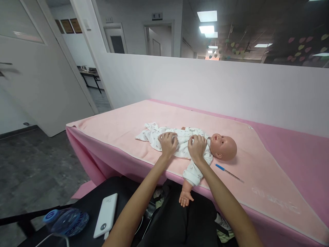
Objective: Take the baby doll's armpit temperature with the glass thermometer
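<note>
A baby doll (223, 147) lies on its back, its bald head to the right. It wears a white onesie (183, 151) with small dark prints. My left hand (169, 143) rests over the lower part of the onesie, fingers curled in on the cloth. At the chest near the collar, my right hand (197, 146) is closed on the onesie's front, thumb against fingers. The fingertips of both hands are partly hidden. One doll arm (185, 195) hangs over the table's near edge, its sleeve rolled at the wrist. The legs are covered by the cloth.
A thin rod with a blue handle (220, 167) lies near the doll's head on the pink blanket (259, 164). On a black seat at lower left are a white power bank (106, 215) and a water bottle (68, 221). A white wall (205, 85) borders the table's far side.
</note>
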### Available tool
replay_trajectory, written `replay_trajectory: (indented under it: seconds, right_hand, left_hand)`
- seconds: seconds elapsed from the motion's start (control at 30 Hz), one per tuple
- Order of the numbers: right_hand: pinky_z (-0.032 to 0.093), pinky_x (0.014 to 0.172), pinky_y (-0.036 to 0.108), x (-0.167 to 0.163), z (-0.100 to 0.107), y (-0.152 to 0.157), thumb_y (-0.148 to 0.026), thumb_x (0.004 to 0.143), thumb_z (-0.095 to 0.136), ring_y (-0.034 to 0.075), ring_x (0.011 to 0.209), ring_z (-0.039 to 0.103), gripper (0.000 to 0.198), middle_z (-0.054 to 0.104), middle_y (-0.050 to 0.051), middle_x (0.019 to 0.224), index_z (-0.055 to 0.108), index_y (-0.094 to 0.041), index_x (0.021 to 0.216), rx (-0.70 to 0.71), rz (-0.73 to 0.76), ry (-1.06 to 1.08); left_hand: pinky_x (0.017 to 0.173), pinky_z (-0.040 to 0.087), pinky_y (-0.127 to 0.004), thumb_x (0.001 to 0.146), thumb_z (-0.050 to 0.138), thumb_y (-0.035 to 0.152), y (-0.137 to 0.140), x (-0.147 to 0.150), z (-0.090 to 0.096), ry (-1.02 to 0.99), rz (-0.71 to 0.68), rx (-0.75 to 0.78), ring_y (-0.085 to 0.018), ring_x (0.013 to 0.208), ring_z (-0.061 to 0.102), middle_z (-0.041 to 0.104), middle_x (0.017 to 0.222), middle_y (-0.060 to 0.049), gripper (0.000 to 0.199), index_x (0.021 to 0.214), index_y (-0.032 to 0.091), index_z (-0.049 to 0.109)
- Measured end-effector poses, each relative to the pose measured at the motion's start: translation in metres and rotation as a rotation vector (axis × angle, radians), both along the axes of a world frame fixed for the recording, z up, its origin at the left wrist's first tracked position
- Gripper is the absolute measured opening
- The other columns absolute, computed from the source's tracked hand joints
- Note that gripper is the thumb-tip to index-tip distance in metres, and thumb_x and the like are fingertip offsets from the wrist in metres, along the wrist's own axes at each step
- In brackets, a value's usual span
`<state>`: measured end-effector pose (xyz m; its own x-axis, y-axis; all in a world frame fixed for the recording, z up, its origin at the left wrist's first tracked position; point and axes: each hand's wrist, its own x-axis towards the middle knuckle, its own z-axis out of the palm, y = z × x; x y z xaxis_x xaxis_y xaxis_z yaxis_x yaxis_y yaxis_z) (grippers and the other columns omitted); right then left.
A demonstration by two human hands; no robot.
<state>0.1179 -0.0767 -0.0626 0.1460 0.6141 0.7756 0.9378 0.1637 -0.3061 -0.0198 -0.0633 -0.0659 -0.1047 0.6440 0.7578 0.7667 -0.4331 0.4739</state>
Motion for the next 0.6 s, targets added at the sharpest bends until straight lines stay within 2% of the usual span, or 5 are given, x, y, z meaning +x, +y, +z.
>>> replay_trajectory:
  seconds: [0.23,0.4,0.5,0.6]
  right_hand:
    - [0.027,0.071,0.032,0.001,0.0,-0.001,-0.02,0.082,0.046,0.02,0.075,0.044,0.011,0.055,0.004,0.072,0.055,-0.018,0.075,0.047,-0.007,-0.029]
    - [0.027,0.069,0.032,0.001,0.001,-0.001,-0.018,0.082,0.046,0.019,0.074,0.044,0.013,0.054,0.004,0.069,0.054,-0.018,0.072,0.043,-0.014,-0.043]
    - [0.027,0.07,0.032,-0.001,0.002,-0.001,-0.018,0.082,0.046,0.019,0.074,0.044,0.012,0.053,0.003,0.069,0.055,-0.018,0.073,0.057,-0.017,-0.045]
    - [0.027,0.07,0.031,-0.002,0.001,0.0,-0.018,0.081,0.047,0.018,0.073,0.044,0.011,0.053,0.003,0.07,0.055,-0.018,0.074,0.06,-0.011,-0.051]
  left_hand:
    - [0.088,0.027,-0.043,0.076,0.047,0.02,0.0,0.001,0.0,0.044,0.033,-0.036,-0.025,0.092,0.048,0.058,0.09,-0.006,0.012,0.079,0.022,0.059]
    - [0.09,0.028,-0.044,0.077,0.042,0.018,0.003,0.004,0.003,0.01,0.054,-0.029,-0.024,0.092,0.05,0.056,0.091,-0.007,0.012,0.08,0.02,0.054]
    - [0.093,0.028,-0.048,0.08,0.039,0.021,-0.026,0.013,0.017,-0.106,0.075,0.018,-0.025,0.101,0.05,0.057,0.098,-0.008,0.016,0.089,0.021,0.052]
    - [0.096,0.032,-0.048,0.083,0.036,0.031,-0.091,0.024,0.034,-0.246,-0.067,0.112,-0.025,0.114,0.045,0.053,0.119,-0.008,0.038,0.12,0.027,0.042]
